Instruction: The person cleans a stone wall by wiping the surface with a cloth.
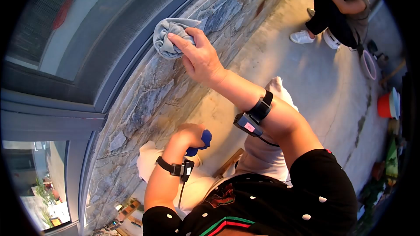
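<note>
My right hand presses a bunched grey-blue cloth against the grey window frame, at the edge where the frame meets the stone wall. Its fingers are closed over the cloth, with the index finger stretched along it. Lower down, close to my knee, my left hand is bent inward and curled around a dark blue thing. Only part of that blue thing shows, so its kind is unclear. Black straps with small boxes sit on both my forearms.
Rough stone cladding runs below the window. Another person sits on a low seat at the upper right, with a white shoe on the concrete floor. An orange bucket and plants stand along the right edge.
</note>
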Action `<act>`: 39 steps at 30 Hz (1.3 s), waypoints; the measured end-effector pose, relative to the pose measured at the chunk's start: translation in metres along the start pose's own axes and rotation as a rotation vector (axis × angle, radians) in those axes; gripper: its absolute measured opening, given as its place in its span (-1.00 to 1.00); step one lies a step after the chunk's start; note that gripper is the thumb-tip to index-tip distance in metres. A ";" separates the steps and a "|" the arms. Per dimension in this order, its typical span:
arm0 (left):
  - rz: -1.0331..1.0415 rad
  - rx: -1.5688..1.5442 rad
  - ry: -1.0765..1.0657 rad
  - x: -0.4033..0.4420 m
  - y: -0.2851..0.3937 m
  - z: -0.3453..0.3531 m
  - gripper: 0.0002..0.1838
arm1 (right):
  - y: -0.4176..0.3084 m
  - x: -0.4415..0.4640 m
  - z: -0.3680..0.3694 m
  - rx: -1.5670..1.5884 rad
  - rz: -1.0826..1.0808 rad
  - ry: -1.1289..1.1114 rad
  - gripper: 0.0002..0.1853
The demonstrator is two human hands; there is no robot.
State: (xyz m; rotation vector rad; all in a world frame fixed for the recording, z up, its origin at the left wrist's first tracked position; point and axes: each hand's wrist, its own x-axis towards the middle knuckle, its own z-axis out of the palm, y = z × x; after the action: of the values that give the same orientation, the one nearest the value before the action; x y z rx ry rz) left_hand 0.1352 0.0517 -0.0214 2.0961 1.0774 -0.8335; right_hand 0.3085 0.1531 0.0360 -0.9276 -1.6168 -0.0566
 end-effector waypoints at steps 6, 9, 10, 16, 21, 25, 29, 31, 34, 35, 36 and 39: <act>-0.021 -0.019 0.006 0.006 -0.001 -0.001 -0.49 | 0.017 0.025 -0.025 -0.145 -0.030 0.021 -0.34; -0.020 0.015 -0.010 0.008 -0.004 0.000 -0.43 | 0.059 0.052 -0.042 -0.341 0.064 0.242 -0.38; -0.023 0.043 -0.028 0.008 -0.004 0.000 -0.43 | 0.067 0.053 -0.044 -0.340 0.061 0.241 -0.38; 0.016 0.042 0.007 0.004 -0.015 0.008 -0.44 | 0.037 0.054 -0.029 -0.004 0.135 0.026 -0.50; 0.025 -0.036 0.087 -0.006 -0.013 0.010 -0.53 | -0.045 0.024 -0.001 0.185 -0.026 -0.213 -0.40; 0.050 -0.049 0.130 -0.002 -0.017 0.017 -0.50 | -0.077 0.010 0.015 0.246 -0.013 -0.335 -0.40; 0.055 -0.108 0.138 0.005 -0.025 0.025 -0.50 | -0.071 0.017 0.013 0.182 -0.055 -0.354 -0.41; 0.036 -0.094 0.165 0.005 -0.023 0.026 -0.51 | -0.056 0.024 0.007 0.096 -0.045 -0.282 -0.47; -0.013 -0.140 0.048 -0.002 -0.016 0.014 -0.50 | -0.017 0.040 -0.014 -0.114 0.092 -0.078 -0.52; -0.016 -0.152 0.053 -0.004 -0.017 0.013 -0.50 | -0.001 0.042 -0.019 -0.152 0.153 -0.051 -0.51; -0.016 -0.119 0.045 -0.006 -0.017 0.012 -0.51 | 0.005 0.046 -0.025 -0.087 0.239 -0.063 -0.50; -0.009 -0.040 0.028 -0.004 -0.025 0.018 -0.52 | 0.005 0.045 -0.023 -0.057 0.118 -0.087 -0.50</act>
State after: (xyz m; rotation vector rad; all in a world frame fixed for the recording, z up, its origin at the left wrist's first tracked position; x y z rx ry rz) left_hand 0.1075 0.0479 -0.0352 2.0769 1.1106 -0.7830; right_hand 0.3320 0.1685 0.0782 -1.0807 -1.6436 0.0202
